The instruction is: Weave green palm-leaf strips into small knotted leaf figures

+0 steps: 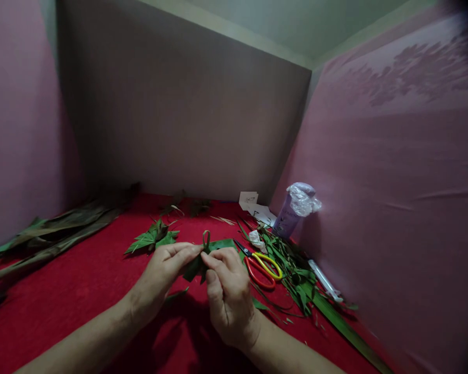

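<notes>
Both my hands meet over a red cloth [81, 291] and pinch a folded green leaf piece [195, 267] with a small loop standing up from it. My left hand [164, 272] grips the leaf's left side with thumb and fingers closed. My right hand [228, 296] pinches its right side, fingers curled. A flat green leaf strip [222, 243] extends behind the hands. Scissors with red and yellow handles [262, 267] lie just right of my right hand.
A finished folded leaf shape [152, 239] lies behind my left hand. Long leaves [50, 234] lie at the far left. Leaf scraps [296, 270], a white tube [325, 280], a purple cup with plastic [294, 210] and paper notes [253, 205] sit by the right wall.
</notes>
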Available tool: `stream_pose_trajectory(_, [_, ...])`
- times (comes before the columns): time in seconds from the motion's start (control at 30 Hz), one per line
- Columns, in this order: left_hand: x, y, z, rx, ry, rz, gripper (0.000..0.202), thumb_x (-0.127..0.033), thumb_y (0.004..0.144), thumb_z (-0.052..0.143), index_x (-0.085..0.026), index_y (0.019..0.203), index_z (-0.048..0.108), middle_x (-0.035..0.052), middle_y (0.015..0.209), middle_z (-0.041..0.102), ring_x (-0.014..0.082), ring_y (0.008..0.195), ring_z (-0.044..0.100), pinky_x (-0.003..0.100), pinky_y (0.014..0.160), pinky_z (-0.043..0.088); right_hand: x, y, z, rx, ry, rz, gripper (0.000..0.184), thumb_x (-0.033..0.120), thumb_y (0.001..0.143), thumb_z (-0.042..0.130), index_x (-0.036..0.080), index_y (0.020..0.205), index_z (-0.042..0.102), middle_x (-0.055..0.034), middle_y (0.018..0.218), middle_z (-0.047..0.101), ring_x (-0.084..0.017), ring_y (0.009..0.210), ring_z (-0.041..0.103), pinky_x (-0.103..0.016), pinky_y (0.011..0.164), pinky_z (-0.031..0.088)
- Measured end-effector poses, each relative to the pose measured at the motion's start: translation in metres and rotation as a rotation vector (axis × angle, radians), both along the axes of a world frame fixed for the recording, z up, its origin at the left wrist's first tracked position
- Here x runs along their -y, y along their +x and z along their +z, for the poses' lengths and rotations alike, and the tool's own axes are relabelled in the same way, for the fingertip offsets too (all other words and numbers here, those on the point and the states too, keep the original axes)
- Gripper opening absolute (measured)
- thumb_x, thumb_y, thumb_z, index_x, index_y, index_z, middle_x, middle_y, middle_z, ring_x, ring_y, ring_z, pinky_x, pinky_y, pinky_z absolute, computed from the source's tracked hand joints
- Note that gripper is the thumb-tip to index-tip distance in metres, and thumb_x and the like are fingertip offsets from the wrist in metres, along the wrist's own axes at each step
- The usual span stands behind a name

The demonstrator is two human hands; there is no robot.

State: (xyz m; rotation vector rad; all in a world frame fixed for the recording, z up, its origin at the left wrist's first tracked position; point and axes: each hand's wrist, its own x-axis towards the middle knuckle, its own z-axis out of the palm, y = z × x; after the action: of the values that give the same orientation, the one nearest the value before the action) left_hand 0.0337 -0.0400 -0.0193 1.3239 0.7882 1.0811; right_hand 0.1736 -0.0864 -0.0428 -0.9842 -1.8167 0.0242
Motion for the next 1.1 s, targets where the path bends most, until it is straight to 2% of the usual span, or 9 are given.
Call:
stream_pose_trajectory(0.13, [-0.005, -0.001, -0.003, -0.049, -0.003, -0.08, 0.012, -0.029, 0.069, 0.068, -0.019, 0.075, 0.072, 0.001, 0.065, 0.066, 0.0129, 0.06, 0.054, 0.023, 0.058, 0.042, 0.0, -0.002, -0.001, -0.053, -0.014, -0.023, 0.026, 0.016, 0.088, 0.033, 0.017, 0.102, 0.054, -0.008, 0.094, 0.057, -0.021, 0.088, 0.051, -0.038, 0.079, 0.041])
stream_pose_trajectory(0.3, [-0.01, -0.002, -0.004, -0.102, -0.03, -0.072, 0.013, -0.03, 0.068, 0.069, -0.018, 0.071, 0.072, 0.0009, 0.061, 0.067, 0.0121, 0.056, 0.054, 0.023, 0.057, 0.042, -0.001, -0.002, -0.001, -0.1, -0.059, -0.055, 0.026, 0.018, 0.09, 0.031, 0.017, 0.104, 0.052, -0.0062, 0.087, 0.058, -0.019, 0.081, 0.053, -0.034, 0.075, 0.042])
stream_pose_trajectory(0.4, [-0.012, -0.003, -0.003, -0.129, -0.05, -0.044, 0.012, -0.03, 0.067, 0.069, -0.017, 0.068, 0.071, -0.0007, 0.057, 0.065, 0.0111, 0.053, 0.053, 0.023, 0.056, 0.041, -0.007, 0.004, 0.004, -0.213, -0.114, -0.109, 0.024, 0.023, 0.091, 0.032, 0.018, 0.103, 0.053, -0.0047, 0.083, 0.059, -0.017, 0.076, 0.055, -0.031, 0.073, 0.043])
stream_pose_trajectory(0.5, [-0.013, -0.004, -0.002, -0.158, -0.046, -0.017, 0.01, -0.027, 0.064, 0.07, -0.017, 0.066, 0.07, -0.0016, 0.056, 0.064, 0.0104, 0.052, 0.051, 0.022, 0.054, 0.039, -0.015, 0.01, 0.01, -0.29, -0.195, -0.163, 0.025, 0.031, 0.092, 0.035, 0.018, 0.096, 0.057, -0.004, 0.079, 0.06, -0.016, 0.074, 0.056, -0.028, 0.068, 0.043])
stream_pose_trajectory(0.63, [-0.013, -0.004, -0.001, -0.189, -0.027, -0.037, 0.013, -0.029, 0.065, 0.069, -0.016, 0.068, 0.069, -0.0013, 0.057, 0.063, 0.011, 0.053, 0.052, 0.023, 0.055, 0.04, -0.027, 0.014, 0.009, -0.297, -0.379, -0.017, 0.036, 0.037, 0.091, 0.039, 0.017, 0.075, 0.063, -0.0018, 0.069, 0.062, -0.014, 0.066, 0.057, -0.024, 0.059, 0.041])
stream_pose_trajectory(0.77, [-0.012, -0.002, -0.002, -0.213, 0.033, -0.052, 0.014, -0.029, 0.067, 0.065, -0.016, 0.066, 0.067, -0.003, 0.055, 0.059, 0.0103, 0.051, 0.05, 0.022, 0.052, 0.039, -0.032, 0.013, 0.0, -0.325, -0.505, 0.064, 0.019, 0.032, 0.083, 0.055, 0.017, 0.078, 0.066, -0.0009, 0.071, 0.066, -0.013, 0.065, 0.057, -0.023, 0.058, 0.04])
stream_pose_trajectory(0.9, [-0.012, -0.001, -0.003, -0.242, 0.062, -0.031, 0.014, -0.029, 0.068, 0.064, -0.015, 0.067, 0.066, -0.0034, 0.054, 0.058, 0.0104, 0.051, 0.05, 0.023, 0.052, 0.039, -0.032, 0.011, -0.004, -0.355, -0.533, 0.06, 0.011, 0.025, 0.077, 0.059, 0.016, 0.076, 0.066, -0.0007, 0.069, 0.065, -0.013, 0.063, 0.055, -0.022, 0.058, 0.041])
stream_pose_trajectory(1.1, [-0.015, -0.003, -0.002, -0.225, -0.025, -0.031, 0.018, -0.031, 0.063, 0.068, -0.014, 0.067, 0.065, -0.0019, 0.055, 0.061, 0.0122, 0.051, 0.054, 0.026, 0.054, 0.043, -0.034, 0.012, -0.004, -0.466, -0.525, 0.087, 0.012, 0.026, 0.076, 0.059, 0.016, 0.071, 0.063, 0.0009, 0.064, 0.058, -0.011, 0.058, 0.049, -0.022, 0.056, 0.039])
